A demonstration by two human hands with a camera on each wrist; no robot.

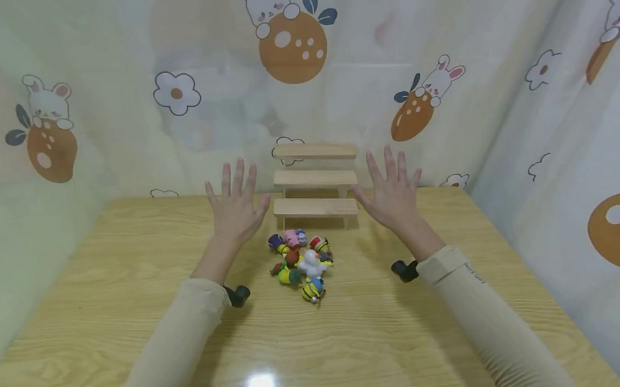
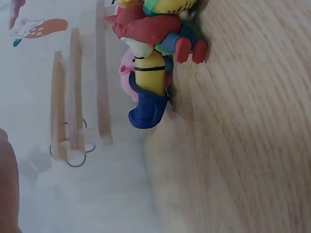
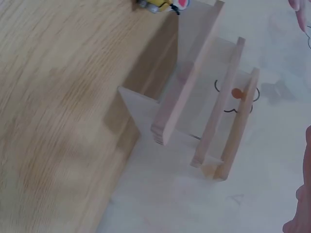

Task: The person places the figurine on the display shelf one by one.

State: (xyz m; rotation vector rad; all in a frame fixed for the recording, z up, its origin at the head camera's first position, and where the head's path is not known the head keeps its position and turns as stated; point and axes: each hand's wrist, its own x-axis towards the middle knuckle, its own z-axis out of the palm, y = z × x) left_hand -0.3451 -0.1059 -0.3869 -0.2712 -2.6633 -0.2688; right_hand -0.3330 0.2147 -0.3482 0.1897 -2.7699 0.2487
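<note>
Both hands are held up with fingers spread and nothing in them. My left hand (image 1: 236, 216) is to the left of a pile of small toy figures (image 1: 312, 263); my right hand (image 1: 394, 196) is to its right. The pile includes a white bird figure, a pink pig (image 1: 291, 239) and several yellow figures. In the left wrist view a yellow figure with a dark blue hat (image 2: 149, 110) lies beside a red-brown animal figure (image 2: 146, 30). Behind the pile stands a three-step wooden rack (image 1: 315, 206), its steps bare. The right wrist view shows this wooden rack (image 3: 187, 92) from its side.
A wood-grain table (image 1: 325, 354) carries the rack and figures. Around it hangs a pale curtain (image 1: 111, 113) printed with rabbits, fruit and flowers, close behind the rack. Black wrist mounts (image 1: 404, 271) sit at both cuffs.
</note>
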